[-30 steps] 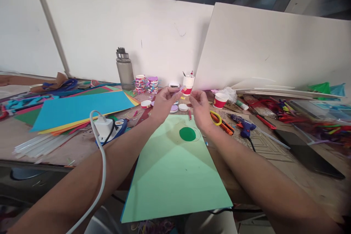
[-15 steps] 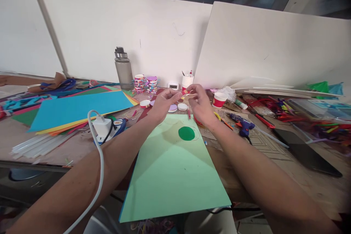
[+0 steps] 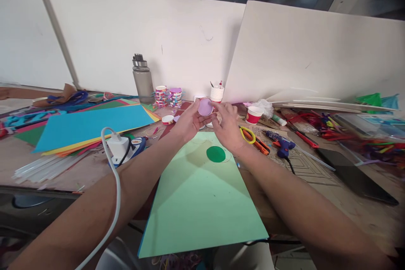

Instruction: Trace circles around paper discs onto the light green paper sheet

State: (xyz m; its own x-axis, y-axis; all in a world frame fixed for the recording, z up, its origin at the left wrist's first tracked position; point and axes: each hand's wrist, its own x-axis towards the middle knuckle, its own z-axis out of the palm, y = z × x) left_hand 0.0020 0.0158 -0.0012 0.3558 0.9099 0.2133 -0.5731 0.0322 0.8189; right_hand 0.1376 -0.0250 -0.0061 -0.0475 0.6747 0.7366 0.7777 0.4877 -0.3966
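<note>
Two hands met above the far end of a light green sheet (image 3: 202, 202) lying on the desk (image 3: 319, 185). The left hand (image 3: 189, 121) pinched a purple disc (image 3: 205, 106) and held it upright in the air, its face turned to the camera. The right hand (image 3: 226, 130) closed its fingertips on the disc's right edge. Below them a dark green circle (image 3: 215, 154) lay on the sheet, with yellow-handled scissors (image 3: 248, 134) just right of the right hand.
</note>
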